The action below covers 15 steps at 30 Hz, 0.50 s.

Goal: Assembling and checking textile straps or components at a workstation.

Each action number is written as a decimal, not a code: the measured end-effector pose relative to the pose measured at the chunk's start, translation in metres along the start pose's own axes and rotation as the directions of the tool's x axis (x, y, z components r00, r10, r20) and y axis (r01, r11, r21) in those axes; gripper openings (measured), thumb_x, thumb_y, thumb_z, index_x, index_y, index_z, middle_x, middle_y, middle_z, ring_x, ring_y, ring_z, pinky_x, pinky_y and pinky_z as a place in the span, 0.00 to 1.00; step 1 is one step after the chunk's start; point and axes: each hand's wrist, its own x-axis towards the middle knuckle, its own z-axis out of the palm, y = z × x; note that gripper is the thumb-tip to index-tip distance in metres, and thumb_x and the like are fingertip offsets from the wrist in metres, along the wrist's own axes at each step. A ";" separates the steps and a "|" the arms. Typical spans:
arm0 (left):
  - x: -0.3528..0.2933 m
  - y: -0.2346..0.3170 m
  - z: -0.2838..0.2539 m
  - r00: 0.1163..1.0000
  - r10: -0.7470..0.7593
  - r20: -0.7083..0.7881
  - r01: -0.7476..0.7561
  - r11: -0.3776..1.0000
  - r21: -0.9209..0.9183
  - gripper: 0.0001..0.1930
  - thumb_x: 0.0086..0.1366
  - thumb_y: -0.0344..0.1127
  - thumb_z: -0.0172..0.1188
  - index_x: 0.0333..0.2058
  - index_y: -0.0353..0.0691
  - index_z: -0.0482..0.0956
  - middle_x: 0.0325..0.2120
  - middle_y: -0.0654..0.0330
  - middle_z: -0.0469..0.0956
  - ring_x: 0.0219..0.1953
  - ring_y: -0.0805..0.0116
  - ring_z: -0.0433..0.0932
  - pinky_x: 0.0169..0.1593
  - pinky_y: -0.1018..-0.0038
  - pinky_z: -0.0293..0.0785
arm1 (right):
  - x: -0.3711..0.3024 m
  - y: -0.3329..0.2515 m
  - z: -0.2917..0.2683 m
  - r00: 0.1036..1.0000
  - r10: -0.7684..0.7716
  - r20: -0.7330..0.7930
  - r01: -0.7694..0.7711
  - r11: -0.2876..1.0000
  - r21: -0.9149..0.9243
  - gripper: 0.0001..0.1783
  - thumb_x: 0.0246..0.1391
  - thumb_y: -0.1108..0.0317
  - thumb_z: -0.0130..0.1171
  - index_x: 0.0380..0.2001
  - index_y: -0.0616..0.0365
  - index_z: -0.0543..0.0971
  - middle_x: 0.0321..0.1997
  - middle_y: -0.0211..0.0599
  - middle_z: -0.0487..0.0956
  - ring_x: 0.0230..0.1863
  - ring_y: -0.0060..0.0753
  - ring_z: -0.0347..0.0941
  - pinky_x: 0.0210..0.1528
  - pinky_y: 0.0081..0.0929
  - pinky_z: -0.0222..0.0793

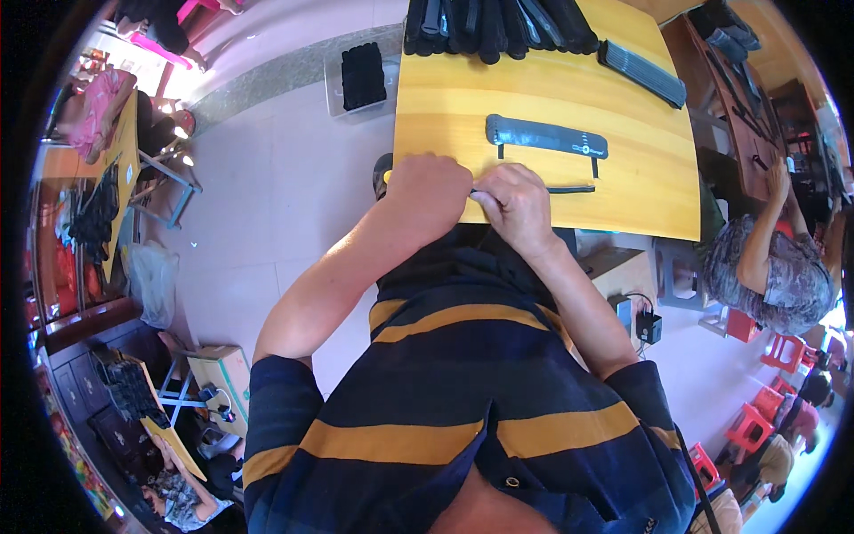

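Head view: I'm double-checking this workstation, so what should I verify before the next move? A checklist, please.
1. Left hand and right hand visible: ok; close together near the table's near edge.
2. Black strip visible beyond the right hand: ok.
3. Grip on that strip: cannot tell; any contact is hidden.
4. Flat dark piece uncovered: ok; neither hand lies over it.
5. Grey stack apart from that piece: ok.

Small pale lettering marks the dark strap.
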 end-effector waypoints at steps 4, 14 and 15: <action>0.001 0.008 -0.001 1.000 -0.002 0.006 0.001 0.996 0.086 0.05 0.58 0.31 0.62 0.29 0.42 0.87 0.31 0.55 0.85 0.39 0.54 0.86 0.40 0.58 0.80 | 0.003 0.001 -0.001 1.000 -0.023 -0.006 0.023 1.000 0.002 0.06 0.46 0.72 0.71 0.26 0.57 0.81 0.29 0.37 0.80 0.36 0.45 0.78 0.40 0.40 0.74; -0.002 0.015 0.011 0.991 0.096 -0.098 -0.077 0.980 0.183 0.04 0.56 0.31 0.64 0.27 0.42 0.86 0.27 0.55 0.84 0.35 0.55 0.84 0.37 0.60 0.79 | 0.001 0.007 0.001 0.999 -0.052 0.008 0.052 0.998 -0.040 0.05 0.46 0.70 0.70 0.27 0.54 0.82 0.29 0.34 0.79 0.36 0.43 0.78 0.40 0.41 0.73; 0.001 0.013 0.010 0.990 0.094 -0.103 -0.074 0.980 0.183 0.04 0.56 0.31 0.64 0.27 0.42 0.86 0.27 0.55 0.84 0.35 0.55 0.84 0.37 0.60 0.79 | 0.000 0.007 0.001 0.999 -0.051 0.014 0.052 0.997 -0.059 0.05 0.46 0.70 0.70 0.27 0.54 0.82 0.29 0.35 0.79 0.36 0.44 0.78 0.40 0.41 0.73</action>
